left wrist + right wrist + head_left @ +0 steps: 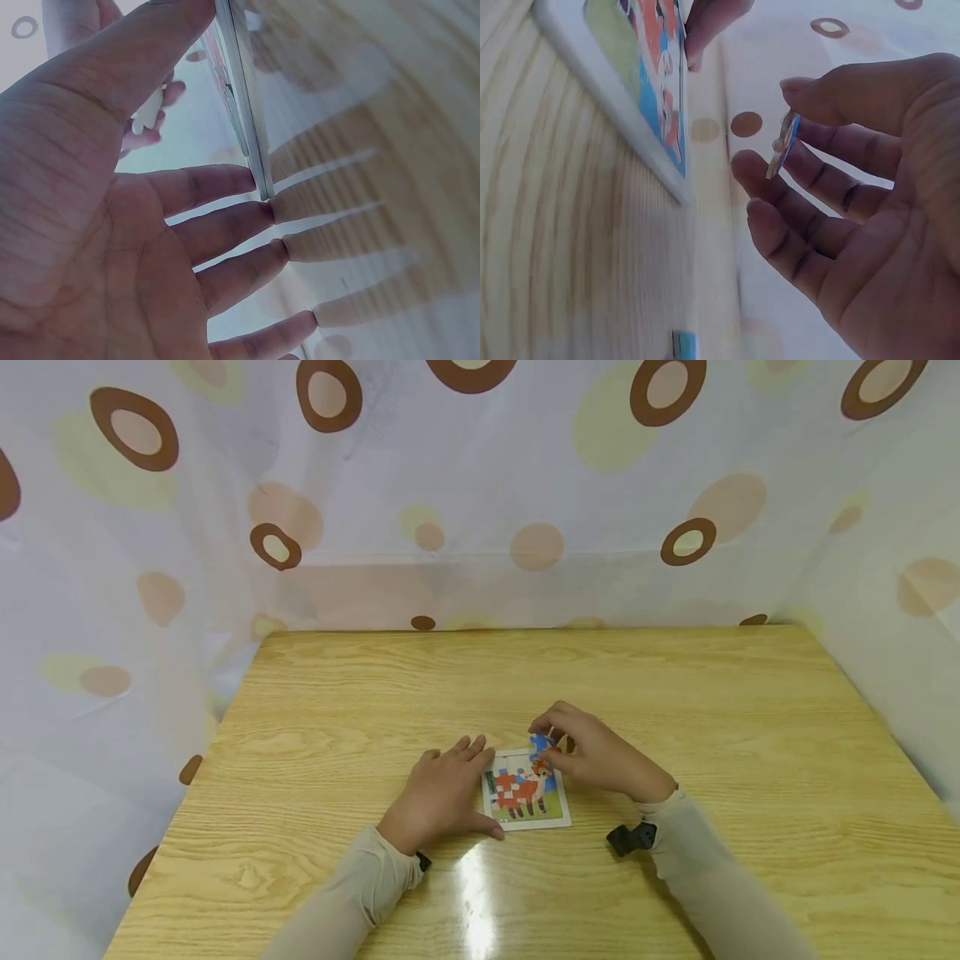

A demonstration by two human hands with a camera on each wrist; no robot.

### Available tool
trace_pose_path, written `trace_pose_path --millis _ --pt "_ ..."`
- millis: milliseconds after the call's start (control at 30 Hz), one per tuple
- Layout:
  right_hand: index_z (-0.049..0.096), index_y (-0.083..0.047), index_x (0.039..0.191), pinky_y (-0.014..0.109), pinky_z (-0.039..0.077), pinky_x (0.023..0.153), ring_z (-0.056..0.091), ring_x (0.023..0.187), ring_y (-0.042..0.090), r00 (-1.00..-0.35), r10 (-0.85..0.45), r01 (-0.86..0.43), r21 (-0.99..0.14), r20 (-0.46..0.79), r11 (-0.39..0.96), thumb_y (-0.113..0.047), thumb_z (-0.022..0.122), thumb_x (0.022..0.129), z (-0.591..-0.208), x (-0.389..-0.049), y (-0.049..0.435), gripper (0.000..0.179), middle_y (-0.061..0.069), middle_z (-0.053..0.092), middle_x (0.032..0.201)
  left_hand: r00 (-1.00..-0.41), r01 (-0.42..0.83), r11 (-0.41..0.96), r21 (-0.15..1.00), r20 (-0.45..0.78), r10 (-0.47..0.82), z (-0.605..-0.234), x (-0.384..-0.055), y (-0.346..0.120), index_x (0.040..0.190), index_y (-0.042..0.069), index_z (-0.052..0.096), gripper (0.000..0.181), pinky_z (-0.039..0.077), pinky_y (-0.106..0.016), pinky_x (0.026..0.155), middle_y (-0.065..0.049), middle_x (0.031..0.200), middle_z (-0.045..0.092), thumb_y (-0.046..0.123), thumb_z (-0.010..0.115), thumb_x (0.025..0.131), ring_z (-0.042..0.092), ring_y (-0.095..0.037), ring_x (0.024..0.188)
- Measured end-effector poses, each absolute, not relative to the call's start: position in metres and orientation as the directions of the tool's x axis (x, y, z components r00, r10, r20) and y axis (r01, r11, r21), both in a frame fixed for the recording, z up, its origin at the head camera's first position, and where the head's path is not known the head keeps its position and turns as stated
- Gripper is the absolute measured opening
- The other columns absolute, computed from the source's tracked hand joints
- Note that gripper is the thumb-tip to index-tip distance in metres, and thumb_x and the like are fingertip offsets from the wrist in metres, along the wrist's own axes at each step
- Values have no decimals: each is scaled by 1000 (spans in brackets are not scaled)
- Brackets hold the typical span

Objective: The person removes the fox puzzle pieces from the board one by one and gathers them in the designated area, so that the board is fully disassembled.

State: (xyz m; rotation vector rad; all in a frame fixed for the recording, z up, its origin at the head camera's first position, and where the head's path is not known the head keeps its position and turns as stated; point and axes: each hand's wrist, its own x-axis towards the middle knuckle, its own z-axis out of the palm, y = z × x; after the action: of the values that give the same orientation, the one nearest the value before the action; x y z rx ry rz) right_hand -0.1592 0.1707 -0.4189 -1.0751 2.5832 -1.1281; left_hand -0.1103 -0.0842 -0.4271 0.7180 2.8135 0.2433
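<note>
A small jigsaw puzzle tray with a white rim lies on the table, filled mostly with pieces picturing an orange and white animal on grass. Pale tray bottom shows along its upper edge. My left hand rests at the tray's left side, fingers spread and fairly straight. Its thumb touches the lower left corner, and fingertips meet the rim in the left wrist view. Between thumb and fingers, my right hand pinches a blue puzzle piece above the tray's upper right corner. The right wrist view shows that piece edge-on, tilted.
The wooden table extends around both hands. A small blue item lies on it at the bottom of the right wrist view, its kind unclear. A spotted curtain hangs behind and at the sides. A black device sits at the right wrist.
</note>
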Motion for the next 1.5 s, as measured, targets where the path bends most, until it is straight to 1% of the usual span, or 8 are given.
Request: trace_pose_path --millis 167,300,600,700,833,933,1167,1500 --pt "64 0 126 34 55 71 64 94 21 -768 -617 -563 -641 173 521 0 69 96 -418 -157 187 31 7 62 116 -854 445 866 228 -182 487 -427 -110 -85 158 10 43 113 37 -59 112 -11 164 36 71 83 71 33 -30 152" --pt "61 1 130 32 55 68 63 91 20 -769 -604 -572 -647 210 504 1 69 96 -420 -157 202 34 6 61 113 -853 446 864 232 -183 489 -426 -110 -85 158 10 43 114 37 -59 112 -11 165 35 70 84 71 33 -30 152" --pt "60 5 131 31 54 71 61 91 21 -806 -542 -551 -640 240 536 2 70 96 -431 -159 236 37 11 63 113 -852 450 863 232 -180 492 -423 -112 -85 159 10 42 114 36 -59 113 -11 165 35 70 84 71 32 -30 152" --pt "62 5 129 34 57 76 64 94 23 -826 -510 -533 -627 239 569 0 75 93 -431 -161 247 38 14 63 115 -850 452 861 234 -178 495 -423 -113 -85 159 10 42 114 36 -59 113 -11 165 35 70 84 71 32 -30 152" --pt "69 0 116 35 58 78 66 93 22 -844 -481 -515 -613 238 600 -2 79 90 -430 -162 263 28 10 64 112 -848 454 858 239 -179 499 -423 -113 -85 159 10 42 114 36 -59 113 -11 165 35 70 83 71 31 -30 153" --pt "71 -3 109 34 58 75 65 91 22 -852 -473 -502 -605 224 618 -2 78 91 -428 -162 274 20 8 64 110 -848 452 859 242 -183 498 -424 -112 -85 159 10 42 114 36 -59 113 -11 165 34 70 83 71 31 -30 153" --pt "68 0 111 28 52 68 62 87 21 -870 -476 -453 -596 133 663 -4 76 93 -421 -161 290 19 10 65 105 -849 448 862 239 -189 494 -425 -111 -85 159 10 42 114 37 -59 112 -11 165 35 71 82 71 32 -30 152" --pt "68 -3 105 29 53 71 61 84 17 -872 -487 -410 -627 55 662 -4 78 92 -429 -164 293 16 3 65 97 -850 443 863 244 -193 491 -423 -110 -85 159 10 42 114 36 -60 112 -11 165 34 70 83 71 31 -30 153"
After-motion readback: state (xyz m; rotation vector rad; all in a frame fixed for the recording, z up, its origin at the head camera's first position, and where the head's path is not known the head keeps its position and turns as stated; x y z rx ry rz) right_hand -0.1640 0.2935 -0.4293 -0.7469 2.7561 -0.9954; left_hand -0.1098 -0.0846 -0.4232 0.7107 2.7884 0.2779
